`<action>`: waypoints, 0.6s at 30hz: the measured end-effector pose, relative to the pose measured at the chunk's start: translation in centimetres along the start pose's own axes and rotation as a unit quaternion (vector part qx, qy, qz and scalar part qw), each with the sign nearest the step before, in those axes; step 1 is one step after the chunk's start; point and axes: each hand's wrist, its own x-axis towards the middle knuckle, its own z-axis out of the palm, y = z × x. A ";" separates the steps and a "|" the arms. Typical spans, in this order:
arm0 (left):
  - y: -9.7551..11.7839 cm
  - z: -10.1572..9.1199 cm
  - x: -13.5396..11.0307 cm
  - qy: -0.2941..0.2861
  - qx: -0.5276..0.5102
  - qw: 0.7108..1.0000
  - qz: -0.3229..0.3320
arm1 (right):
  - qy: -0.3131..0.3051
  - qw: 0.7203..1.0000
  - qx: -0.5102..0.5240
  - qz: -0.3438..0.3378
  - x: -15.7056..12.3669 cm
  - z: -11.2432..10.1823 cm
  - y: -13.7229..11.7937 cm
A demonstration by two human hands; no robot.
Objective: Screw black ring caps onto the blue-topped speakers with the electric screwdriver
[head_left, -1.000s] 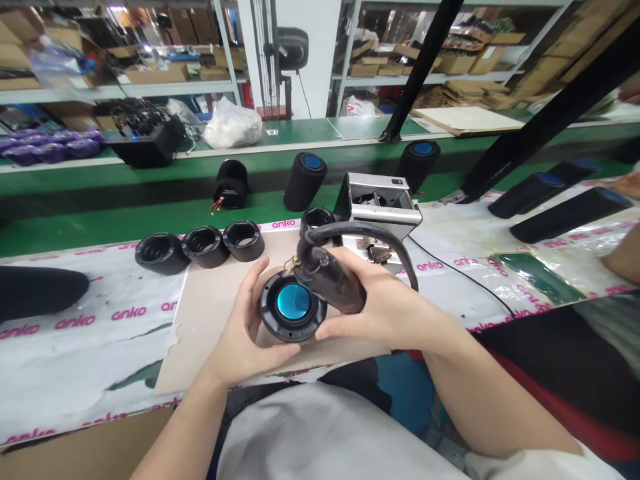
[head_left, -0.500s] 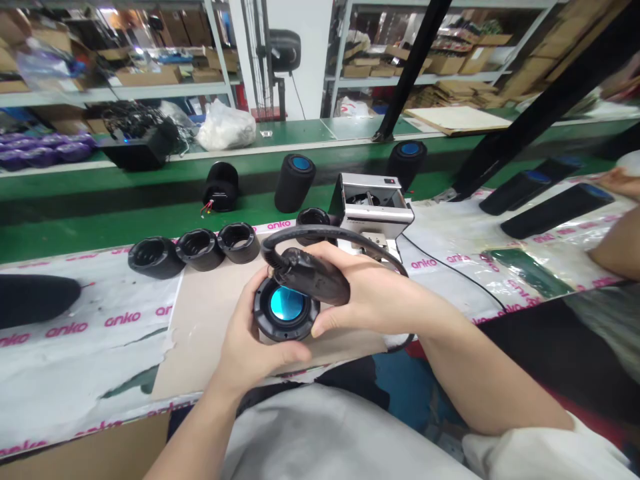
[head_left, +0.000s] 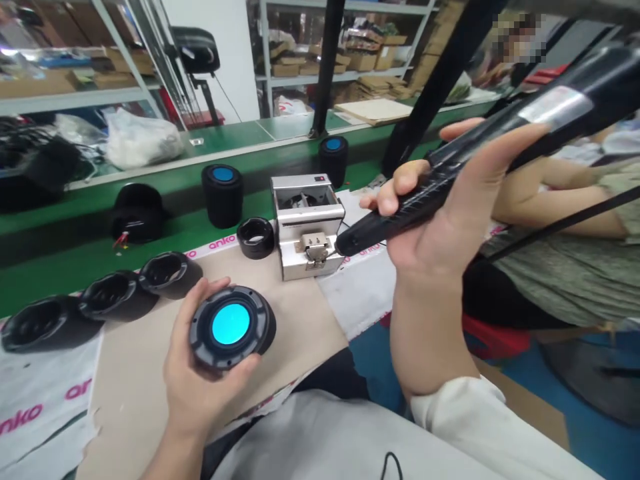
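- A green tabletop, partly covered by white wrap printed "anko" in pink, runs across a busy workroom.
- Behind it, metal shelves hold cardboard boxes and loose stock.
- A co-worker in a gray-green top sits at right, forearms bent.
- A beige sheet covers the tabletop in front of the person wearing the camera.
- Just past the sheet's far right part stands a silver machine with a small metal bracket on its front.
- A black driver slants down from upper right, its narrow end at the bracket; whether the two touch cannot be told.
- The right hand grips the driver, fingers clamped around its barrel.
- The left hand holds a round black unit above the sheet, fingers clamped on its far left side, thumb on the near side; whether its underside rests on the sheet cannot be told.
- Two blue-topped cylinders stand upright along the tabletop's far side, well apart.
- Three black rings line up left of the unit; a fourth ring sits just beside the machine.
- A bright blue disc fills the unit's center, facing up.
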 end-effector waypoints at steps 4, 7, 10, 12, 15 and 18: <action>0.2 0.3 0.5 -0.004 0.005 0.999 -0.032 | -0.064 0.998 -0.008 0.009 0.0 0.8 1.2; 0.2 0.3 0.3 0.026 0.009 0.999 -0.046 | -0.082 0.996 -0.008 0.021 0.4 1.5 3.0; 0.0 0.5 0.2 0.047 0.019 0.999 0.016 | -0.106 0.994 0.014 -0.012 0.9 1.8 5.1; -0.1 0.6 0.3 0.044 0.030 0.998 0.044 | -0.111 0.992 0.036 -0.035 1.1 2.0 6.3; -0.3 0.5 0.4 0.049 0.064 0.995 0.056 | -0.113 0.991 0.047 -0.051 0.9 2.4 7.2; -0.5 0.4 0.2 0.058 0.062 0.996 0.042 | -0.124 0.991 0.022 -0.042 0.7 2.9 7.0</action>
